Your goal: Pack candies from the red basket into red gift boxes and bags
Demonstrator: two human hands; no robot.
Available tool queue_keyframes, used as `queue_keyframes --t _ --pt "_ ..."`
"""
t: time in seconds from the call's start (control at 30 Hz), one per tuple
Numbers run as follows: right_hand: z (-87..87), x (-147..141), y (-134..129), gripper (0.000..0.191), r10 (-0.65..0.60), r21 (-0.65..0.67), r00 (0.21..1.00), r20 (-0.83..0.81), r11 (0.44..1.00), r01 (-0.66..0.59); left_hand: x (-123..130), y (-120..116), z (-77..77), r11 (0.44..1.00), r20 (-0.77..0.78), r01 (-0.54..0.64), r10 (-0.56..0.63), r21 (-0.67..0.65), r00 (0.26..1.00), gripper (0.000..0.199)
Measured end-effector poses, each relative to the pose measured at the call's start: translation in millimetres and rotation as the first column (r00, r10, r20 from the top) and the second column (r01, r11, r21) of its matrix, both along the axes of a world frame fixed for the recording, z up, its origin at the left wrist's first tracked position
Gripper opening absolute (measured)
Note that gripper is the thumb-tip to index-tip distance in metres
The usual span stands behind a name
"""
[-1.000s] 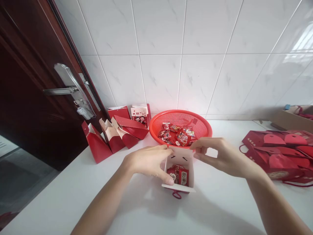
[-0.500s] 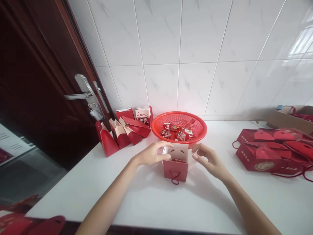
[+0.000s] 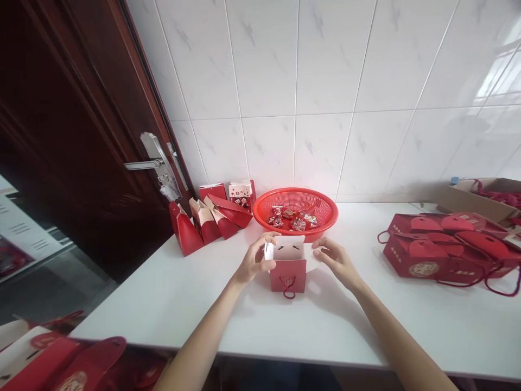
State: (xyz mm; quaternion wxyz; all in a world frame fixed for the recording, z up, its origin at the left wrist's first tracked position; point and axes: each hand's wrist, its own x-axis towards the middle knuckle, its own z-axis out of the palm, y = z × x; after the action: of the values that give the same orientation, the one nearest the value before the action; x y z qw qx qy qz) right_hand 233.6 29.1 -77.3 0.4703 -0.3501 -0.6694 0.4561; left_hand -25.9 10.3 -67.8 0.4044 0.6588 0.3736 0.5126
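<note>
A red gift box (image 3: 288,276) with a pale inside stands upright on the white table, its top open and a dark red cord loop hanging at its front. My left hand (image 3: 257,260) holds the box's left side flap, thumb at the front and fingers behind. Beside the right flap is my right hand (image 3: 330,257), fingers curved and apart, with nothing visible in it. Whether its fingertips touch the flap is hard to tell. Just behind the box sits a red plastic basket (image 3: 260,209) with several wrapped sweets (image 3: 299,222) inside.
Several partly folded red boxes (image 3: 207,220) stand at the back left near a dark door (image 3: 101,108). On the right are closed red gift boxes (image 3: 435,255) with cords and a cardboard box (image 3: 459,198). More red boxes (image 3: 69,361) show below the table's front left edge.
My left hand has closed in on the box's left flap. The right hand stays by the right side, fingers nearer the flap. The view has shifted slightly.
</note>
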Motion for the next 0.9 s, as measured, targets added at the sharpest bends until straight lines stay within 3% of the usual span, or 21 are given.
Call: queue_keyframes --t 0.13,0.3,0.47,0.67,0.9 --pt "-1.4 -2 0 0.038 0.006 -0.017 1.0 -0.022 1.0 -0.006 7 0 -2.7 0.985 -0.013 -0.172 0.172 0.0 0.985 0.028" --pt "-3.4 -4 0 0.038 0.013 0.011 0.999 -0.049 1.0 -0.013 12 -1 0.7 0.981 -0.047 -0.187 0.189 0.045 0.981 0.033" --pt "-8.5 -9 -1 0.043 0.015 0.053 0.998 -0.067 0.999 -0.012 17 0 7.9 0.972 -0.263 -0.144 0.191 0.187 0.946 0.016" --pt "-13.6 -12 -1 0.041 0.062 0.127 0.997 -0.045 0.99 -0.056 29 2 6.3 0.975 -0.426 -0.102 0.18 0.2 0.886 0.023" --pt "-12.1 -14 -6 0.035 0.034 0.247 0.996 0.078 0.968 -0.052 32 -1 -1.3 0.986 -0.328 -0.113 0.148 0.123 0.933 0.04"
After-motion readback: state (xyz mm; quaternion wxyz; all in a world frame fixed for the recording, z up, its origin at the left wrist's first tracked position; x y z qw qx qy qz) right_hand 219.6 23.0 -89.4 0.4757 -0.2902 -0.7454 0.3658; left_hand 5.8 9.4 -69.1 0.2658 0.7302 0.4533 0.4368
